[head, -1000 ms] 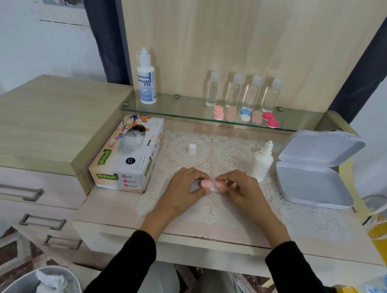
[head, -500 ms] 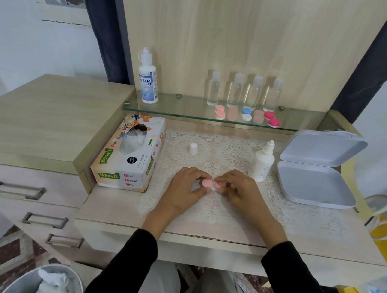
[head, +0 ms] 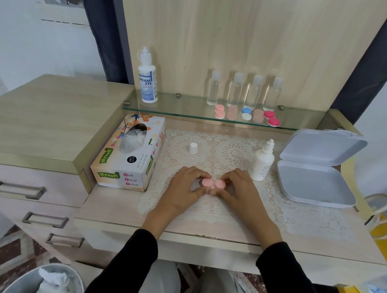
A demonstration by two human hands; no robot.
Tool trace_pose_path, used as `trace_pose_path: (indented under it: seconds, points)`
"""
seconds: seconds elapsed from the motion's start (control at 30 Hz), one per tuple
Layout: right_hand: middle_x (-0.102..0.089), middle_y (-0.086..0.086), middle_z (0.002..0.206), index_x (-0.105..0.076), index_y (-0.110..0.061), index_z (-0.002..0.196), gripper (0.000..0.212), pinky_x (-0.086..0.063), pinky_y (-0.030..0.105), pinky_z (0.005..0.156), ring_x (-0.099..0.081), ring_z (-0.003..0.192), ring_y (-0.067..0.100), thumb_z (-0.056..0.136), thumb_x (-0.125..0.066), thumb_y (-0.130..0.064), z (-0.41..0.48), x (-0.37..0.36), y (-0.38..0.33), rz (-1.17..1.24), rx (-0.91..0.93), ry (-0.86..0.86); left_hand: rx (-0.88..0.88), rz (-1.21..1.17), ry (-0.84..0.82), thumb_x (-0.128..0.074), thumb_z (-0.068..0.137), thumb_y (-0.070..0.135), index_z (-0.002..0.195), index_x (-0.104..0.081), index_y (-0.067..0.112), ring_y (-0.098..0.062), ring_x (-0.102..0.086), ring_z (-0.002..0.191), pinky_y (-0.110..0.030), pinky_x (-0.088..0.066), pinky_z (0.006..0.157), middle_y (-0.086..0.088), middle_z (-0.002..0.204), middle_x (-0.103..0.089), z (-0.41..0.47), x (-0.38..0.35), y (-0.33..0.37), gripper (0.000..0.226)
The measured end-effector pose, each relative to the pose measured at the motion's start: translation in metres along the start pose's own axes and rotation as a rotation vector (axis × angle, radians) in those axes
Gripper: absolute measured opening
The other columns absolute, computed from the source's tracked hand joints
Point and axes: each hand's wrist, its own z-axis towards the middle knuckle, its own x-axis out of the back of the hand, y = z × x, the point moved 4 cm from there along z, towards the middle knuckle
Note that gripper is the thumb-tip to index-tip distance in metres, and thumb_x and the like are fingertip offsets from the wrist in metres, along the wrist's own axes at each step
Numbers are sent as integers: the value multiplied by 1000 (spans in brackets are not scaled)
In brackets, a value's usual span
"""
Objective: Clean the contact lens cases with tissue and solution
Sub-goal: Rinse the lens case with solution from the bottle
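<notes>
Left hand (head: 183, 188) and right hand (head: 238, 192) each pinch a cap of the case (head: 213, 183) on the mat (head: 228, 213), bottle (head: 262, 161) at its 2 o'clock. Best brace one side, twist the other.

A white lace mat (head: 234, 156) covers the pale wood-grain desk (head: 46, 117) beneath a glossy glass shelf (head: 187, 108).

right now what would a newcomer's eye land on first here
The pink lens case, pinched between the left hand and right hand at the middle of the lace mat. Next, the colourful tissue box at the left and the open white box at the right.
</notes>
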Motion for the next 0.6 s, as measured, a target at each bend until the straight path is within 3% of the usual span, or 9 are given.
trace_pose_path:
  seconds: [0.07,0.13,0.3,0.47,0.6]
  points:
    - [-55,-10,91,-65,-18,98,40,-34,15,74,-46,88,5,74,-73,-48,-2,1,1,55,1,7,5,-2,1,-74,80,24,105,-68,21,-10,-52,95,-8,-32,84,11,100,-63,0,0,0,26]
    - [-58,-9,91,-68,-19,102,28,-35,19,75,-48,89,6,80,-73,-35,-3,2,3,71,22,25,5,-6,4,-75,80,27,105,-68,21,-9,-52,94,-8,-32,83,11,100,-63,0,0,0,27]
    - [-59,-8,87,-71,-15,91,14,-36,21,74,-49,87,10,79,-74,-21,-2,3,3,97,4,43,-5,15,14,-68,81,26,105,-68,21,-11,-53,95,-10,-34,83,9,100,-64,-2,0,2,25]
    - [-56,-8,84,-64,-15,84,26,-33,10,69,-48,82,5,73,-82,-30,-1,4,4,99,-51,44,4,8,6,-64,80,33,106,-69,21,-10,-53,97,-11,-34,85,8,102,-65,-2,1,2,29]
    - [-58,-6,93,-68,-18,105,30,-35,11,78,-49,91,4,78,-79,-22,-3,1,4,100,-16,33,-2,-1,7,-66,81,30,105,-69,20,-14,-55,97,-23,-39,87,6,101,-66,-2,0,1,27]
